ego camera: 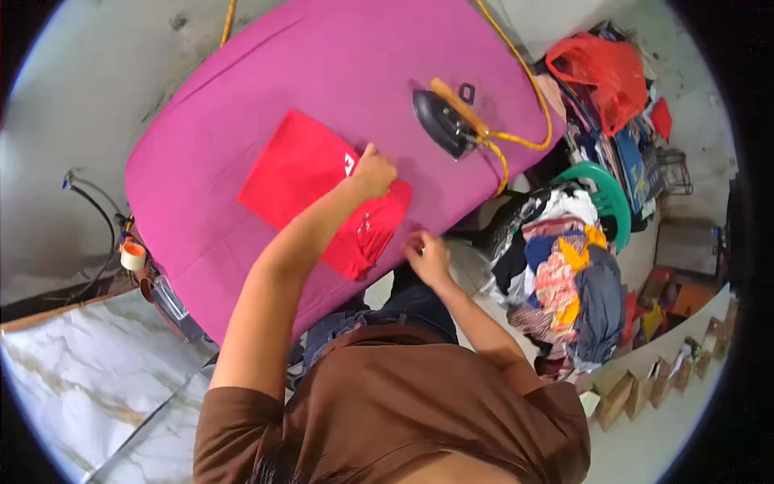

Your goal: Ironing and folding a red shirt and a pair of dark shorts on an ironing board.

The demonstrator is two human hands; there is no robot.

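Observation:
A bright red cloth garment, with a small white mark near one edge, lies folded on the pink padded surface. My left hand is at its right side, its curled fingers gripping the cloth. The lower right part of the garment is bunched and wrinkled. Beside that part, at the front edge of the padding, my right hand hovers with loosely bent fingers and nothing visible in them. A black clothes iron with a wooden handle sits on the padding to the upper right.
The iron's yellow cord loops along the right edge. At right, a heap of mixed clothes rests against a green plastic chair. Behind are stacked clothes and a red plastic bag. Tape rolls hang at left.

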